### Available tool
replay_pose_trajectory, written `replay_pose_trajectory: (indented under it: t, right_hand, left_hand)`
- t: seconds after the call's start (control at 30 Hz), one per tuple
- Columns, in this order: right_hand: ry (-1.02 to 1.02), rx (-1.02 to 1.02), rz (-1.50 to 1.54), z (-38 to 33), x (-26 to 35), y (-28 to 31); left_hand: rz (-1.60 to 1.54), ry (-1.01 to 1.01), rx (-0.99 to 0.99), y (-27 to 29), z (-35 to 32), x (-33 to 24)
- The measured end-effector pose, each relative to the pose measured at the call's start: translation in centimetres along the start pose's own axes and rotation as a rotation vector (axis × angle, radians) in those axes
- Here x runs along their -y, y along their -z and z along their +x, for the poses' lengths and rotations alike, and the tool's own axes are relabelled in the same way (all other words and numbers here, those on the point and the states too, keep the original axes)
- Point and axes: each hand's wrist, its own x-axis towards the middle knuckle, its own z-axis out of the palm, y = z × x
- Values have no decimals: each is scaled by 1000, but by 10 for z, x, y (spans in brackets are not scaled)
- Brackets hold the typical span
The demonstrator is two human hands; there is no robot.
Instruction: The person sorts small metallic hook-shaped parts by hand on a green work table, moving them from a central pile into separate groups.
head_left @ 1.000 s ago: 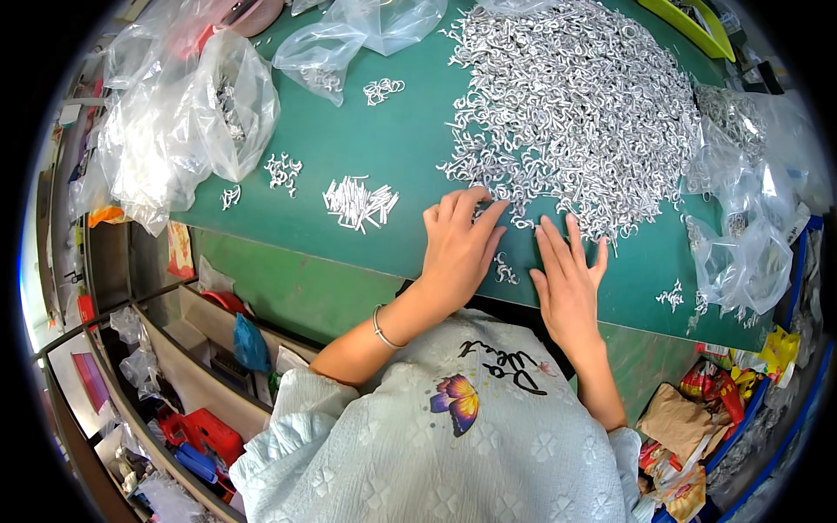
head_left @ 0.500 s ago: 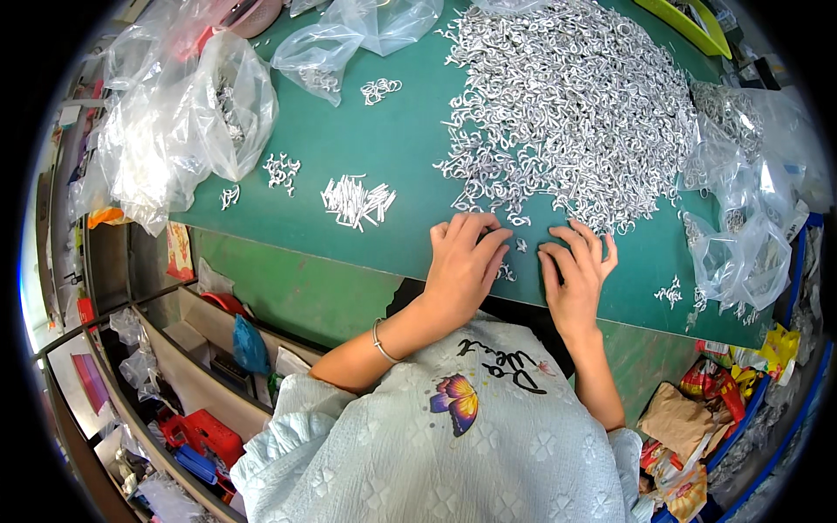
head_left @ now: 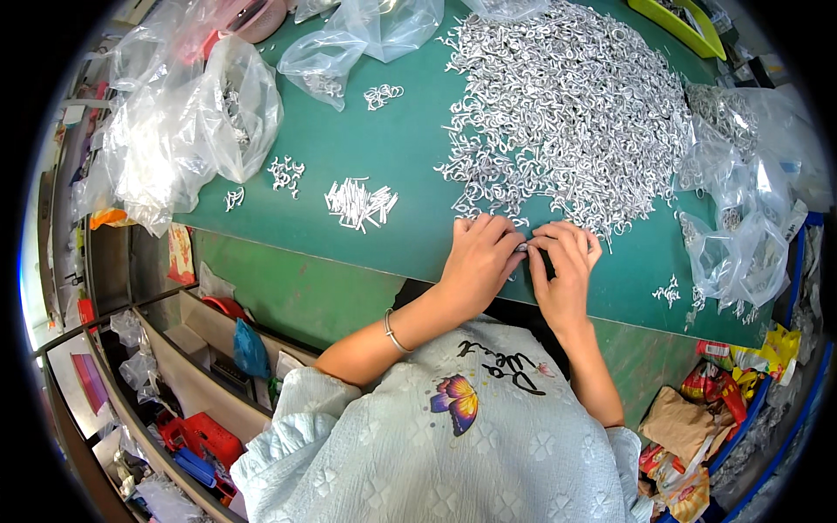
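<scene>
Both hands meet over the near edge of the green table, fingertips almost touching. Between them shows a small silver metal piece [head_left: 522, 247], too small to make out its exact shape. My left hand [head_left: 478, 260], with a bracelet [head_left: 392, 331] on its wrist, pinches it from the left. Thumb and fingers of my right hand [head_left: 565, 266] close on it from the right. Just beyond the fingers spreads a large heap of small curved silver metal pieces [head_left: 567, 113], some of them loose at its near edge.
On the green table [head_left: 410, 166] lie a pile of short white rods [head_left: 360, 206], small groups of metal pieces [head_left: 286, 174] and some rings [head_left: 384, 95]. Clear plastic bags [head_left: 235, 113] stand left, more bags [head_left: 741, 253] right. A yellow-green tray [head_left: 680, 26] sits far right.
My right hand has moved left and my left hand slightly right, so their fingertips now meet. The small metal piece that lay between them is now in the fingers.
</scene>
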Motion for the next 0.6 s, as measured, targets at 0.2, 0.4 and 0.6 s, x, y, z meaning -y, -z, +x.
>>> replay_pose_trajectory:
  t: [0.2, 0.4, 0.6]
  right_hand:
    - [-115, -29, 157, 1, 7, 5]
    - [-12, 78, 168, 3, 10, 12]
    - [56, 54, 138, 0, 12, 13]
  left_hand:
    - [-243, 67, -98, 4, 2, -2]
    - [-252, 87, -78, 10, 1, -5]
    - [-103, 41, 0, 24, 0, -14]
